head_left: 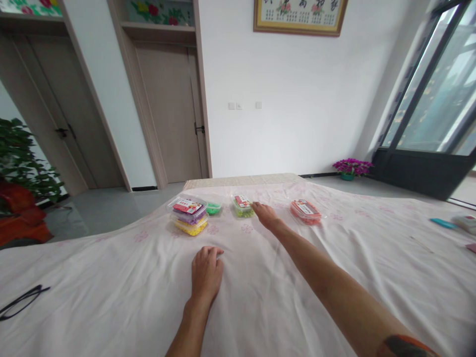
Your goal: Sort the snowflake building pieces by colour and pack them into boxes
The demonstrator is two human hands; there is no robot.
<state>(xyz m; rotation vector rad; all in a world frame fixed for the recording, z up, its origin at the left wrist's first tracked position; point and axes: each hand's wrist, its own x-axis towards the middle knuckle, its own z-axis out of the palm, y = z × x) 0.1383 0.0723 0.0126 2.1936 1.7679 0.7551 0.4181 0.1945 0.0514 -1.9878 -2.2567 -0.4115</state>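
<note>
A clear plastic box of light-green pieces point(243, 213) with a red and white label stands on the cloth. My right hand point(265, 214) is at its right side, fingers closed on the edge. Nearer to me, my left hand point(207, 270) rests palm down on the cloth, fingers loosely bent and holding nothing. To the left, a box of purple pieces point(189, 208) sits on top of a box of yellow pieces point(193, 228). Behind them is a box with bright green contents point(213, 208), partly hidden. A box of pink-red pieces point(306, 212) lies to the right.
The pale flowered cloth point(122, 277) covers the table in loose folds. Black-framed glasses point(24, 301) lie at the left. A flat blue item point(442, 223), a whitish object point(465, 222) and a thin stick point(421, 244) lie at the right.
</note>
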